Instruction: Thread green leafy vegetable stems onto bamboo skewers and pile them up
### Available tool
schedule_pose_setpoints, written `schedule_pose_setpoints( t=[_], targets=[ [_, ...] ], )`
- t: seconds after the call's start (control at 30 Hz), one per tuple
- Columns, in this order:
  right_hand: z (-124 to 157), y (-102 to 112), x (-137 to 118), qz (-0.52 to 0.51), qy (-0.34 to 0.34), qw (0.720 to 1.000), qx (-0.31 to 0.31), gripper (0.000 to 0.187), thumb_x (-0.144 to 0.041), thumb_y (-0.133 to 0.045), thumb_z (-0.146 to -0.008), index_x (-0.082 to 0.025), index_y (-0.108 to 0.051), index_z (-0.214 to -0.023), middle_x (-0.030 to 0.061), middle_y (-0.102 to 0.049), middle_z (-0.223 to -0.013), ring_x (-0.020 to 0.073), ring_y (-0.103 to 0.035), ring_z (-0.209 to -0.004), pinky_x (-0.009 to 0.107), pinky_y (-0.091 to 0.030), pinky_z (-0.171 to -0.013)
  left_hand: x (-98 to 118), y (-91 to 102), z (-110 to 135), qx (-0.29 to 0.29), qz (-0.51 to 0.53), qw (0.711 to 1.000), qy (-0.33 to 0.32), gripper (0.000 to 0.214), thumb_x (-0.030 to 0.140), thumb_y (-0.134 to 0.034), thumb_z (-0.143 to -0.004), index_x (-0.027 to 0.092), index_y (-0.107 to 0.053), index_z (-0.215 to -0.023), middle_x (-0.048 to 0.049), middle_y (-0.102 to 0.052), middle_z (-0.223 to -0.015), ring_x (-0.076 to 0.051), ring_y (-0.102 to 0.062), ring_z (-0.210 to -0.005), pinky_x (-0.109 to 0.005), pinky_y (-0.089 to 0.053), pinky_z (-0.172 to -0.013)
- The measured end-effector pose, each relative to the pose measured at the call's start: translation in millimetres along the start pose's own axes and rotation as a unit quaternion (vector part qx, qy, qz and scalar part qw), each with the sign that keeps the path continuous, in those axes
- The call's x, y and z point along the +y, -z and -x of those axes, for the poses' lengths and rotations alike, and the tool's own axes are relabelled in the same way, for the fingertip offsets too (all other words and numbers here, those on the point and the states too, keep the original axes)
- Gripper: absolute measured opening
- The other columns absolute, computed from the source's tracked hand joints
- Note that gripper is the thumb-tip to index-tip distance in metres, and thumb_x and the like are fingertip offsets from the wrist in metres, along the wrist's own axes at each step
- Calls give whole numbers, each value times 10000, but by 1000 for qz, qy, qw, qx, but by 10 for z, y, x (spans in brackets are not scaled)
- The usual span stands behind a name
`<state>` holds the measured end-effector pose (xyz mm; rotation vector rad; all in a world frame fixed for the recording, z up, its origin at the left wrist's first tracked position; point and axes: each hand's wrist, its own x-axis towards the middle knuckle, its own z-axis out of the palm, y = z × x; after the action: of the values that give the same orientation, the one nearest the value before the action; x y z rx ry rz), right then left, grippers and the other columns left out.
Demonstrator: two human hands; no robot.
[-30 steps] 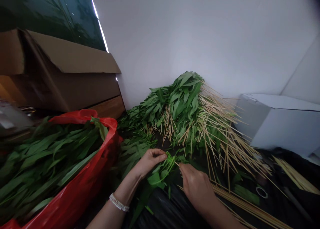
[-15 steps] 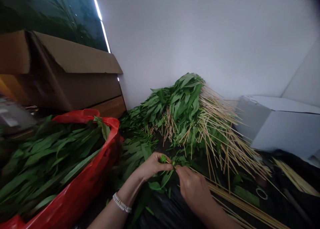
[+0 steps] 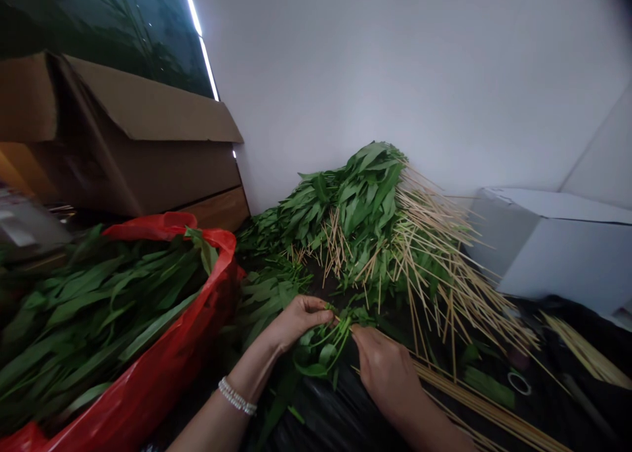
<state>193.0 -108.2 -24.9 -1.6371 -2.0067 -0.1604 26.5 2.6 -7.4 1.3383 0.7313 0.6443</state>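
My left hand (image 3: pixel 295 322), with a pearl bracelet on its wrist, pinches the stems of a small bunch of green leaves (image 3: pixel 320 348) that hangs toward me. My right hand (image 3: pixel 386 370) is closed just to the right of it, its fingertips meeting the same stems; a thin bamboo skewer seems to be in them but is mostly hidden. Right behind both hands rises a big pile of leaves threaded on bamboo skewers (image 3: pixel 380 231).
A red plastic bag (image 3: pixel 162 366) full of loose long leaves sits at the left. Behind it stands an open cardboard box (image 3: pixel 143 149). A grey box (image 3: pixel 557 241) is at the right, with loose skewers (image 3: pixel 494 409) lying on black plastic sheeting (image 3: pixel 336 419).
The bunch of leaves has swung down and spread below my fingers. My two hands have stayed close together, the left shifting slightly and the right's fingertips moving nearer the stems.
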Motion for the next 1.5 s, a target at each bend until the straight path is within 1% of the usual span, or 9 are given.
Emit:
schedule_pose_setpoints(
  t=[0.2, 0.3, 0.4, 0.5, 0.63, 0.9, 1.07, 1.27, 1.5],
  targets=[
    [-37, -9, -12, 14, 7, 999, 28, 311, -80, -347, -888, -183, -598, -1040, 34, -665, -828, 154, -649, -731, 233, -442, -629, 68, -74, 25, 17, -30, 999, -18, 370, 441, -782, -607, 114, -728, -774, -13, -663, -673, -108, -544, -600, -220, -425, -615],
    [-42, -11, -1, 31, 23, 998, 56, 297, -108, -335, -912, -184, -600, -1023, 25, -647, -770, 146, -635, -662, 235, -427, -583, 83, -85, 46, -27, -53, 997, -45, 466, 431, -774, -628, 134, -706, -981, -31, -689, -796, -136, -583, -698, -239, -443, -686],
    [-46, 17, 26, 52, 61, 993, 81, 289, -139, -334, -935, -167, -598, -1047, 26, -633, -744, 134, -614, -610, 237, -409, -565, 77, -63, 49, -64, -80, 993, -50, 371, 354, -810, -597, 118, -713, -866, -27, -683, -745, -132, -583, -659, -233, -448, -653],
    [-64, 89, 101, 77, 76, 987, 122, 272, -187, -354, -954, -156, -606, -1051, 24, -626, -728, 129, -600, -584, 242, -392, -554, 98, 22, 31, 14, -58, 995, -78, 289, 342, -790, -629, 115, -682, -773, -16, -671, -700, -118, -580, -612, -226, -453, -624],
    [-106, 216, 282, 71, 44, 983, 164, 259, -224, -373, -959, -171, -625, -985, 24, -640, -750, 132, -607, -607, 242, -391, -571, 172, 129, 17, 123, -37, 983, -131, 390, 328, -789, -627, 138, -649, -937, -35, -696, -852, -156, -629, -760, -244, -475, -721],
    [-193, 482, 566, -23, -109, 937, 332, 274, -365, -423, -931, -189, -632, -903, 24, -666, -712, 147, -617, -594, 245, -447, -604, 107, 116, 10, 66, -187, 968, -155, 452, 303, -777, -629, 129, -653, -1028, -52, -693, -842, -208, -612, -819, -298, -466, -781],
    [-205, 500, 553, -43, -85, 944, 315, 261, -350, -421, -930, -196, -632, -920, 40, -682, -799, 161, -643, -671, 251, -470, -631, 4, 172, -24, 90, -246, 955, -137, 481, 334, -690, -720, 147, -593, -1153, -27, -669, -796, -164, -593, -748, -261, -441, -713],
    [-213, 486, 460, -53, -30, 950, 307, 231, -246, -405, -935, -183, -565, -1090, 74, -661, -1006, 174, -641, -869, 274, -487, -757, 0, 129, -57, 46, -273, 955, -103, 369, 358, -654, -740, 115, -658, -1017, -24, -667, -740, -136, -563, -647, -228, -406, -610],
    [-267, 826, 235, 45, 111, 967, 227, 352, -102, -345, -911, -147, -520, -1213, 90, -657, -940, 168, -626, -820, 294, -486, -742, -13, 160, -81, 48, -272, 955, -108, 318, 361, -620, -750, 105, -683, -929, -56, -698, -755, -183, -603, -695, -260, -447, -640]
  ],
)
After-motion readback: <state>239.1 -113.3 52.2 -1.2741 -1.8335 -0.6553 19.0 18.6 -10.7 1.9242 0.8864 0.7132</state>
